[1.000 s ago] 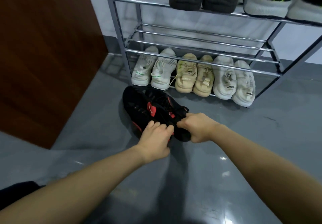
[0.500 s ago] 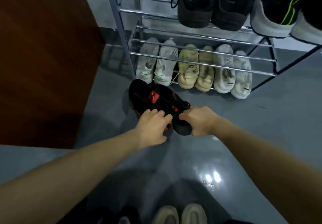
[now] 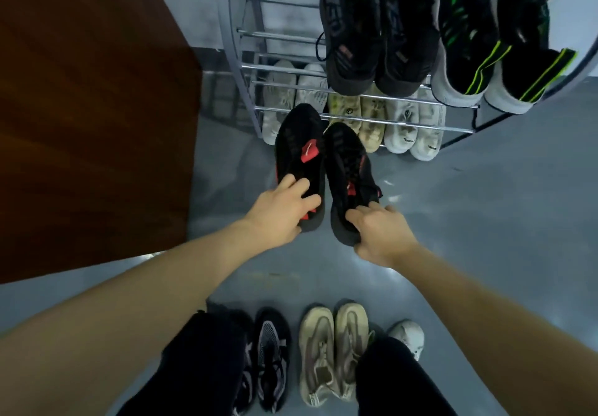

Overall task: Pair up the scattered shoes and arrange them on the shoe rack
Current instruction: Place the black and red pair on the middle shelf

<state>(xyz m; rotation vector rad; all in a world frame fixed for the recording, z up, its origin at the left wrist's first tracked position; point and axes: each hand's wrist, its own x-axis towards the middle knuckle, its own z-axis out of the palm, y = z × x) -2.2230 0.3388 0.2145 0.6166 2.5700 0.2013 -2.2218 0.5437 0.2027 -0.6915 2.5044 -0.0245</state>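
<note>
Left hand (image 3: pixel 280 213) gripping the heel of the left black-and-red shoe (image 3: pixel 299 156), fingers curled over its collar. Right hand (image 3: pixel 380 234) gripping the heel of the right black-and-red shoe (image 3: pixel 348 176), fingers wrapped under the sole. Both shoes being held side by side, toes pointing toward the shoe rack (image 3: pixel 356 119), just in front of its lower tiers, above the grey floor (image 3: pixel 485 205).

It was a home entryway: a metal shoe rack (image 3: pixel 323 91) at twelve o'clock, wooden door (image 3: pixel 90 117) at ten.
</note>
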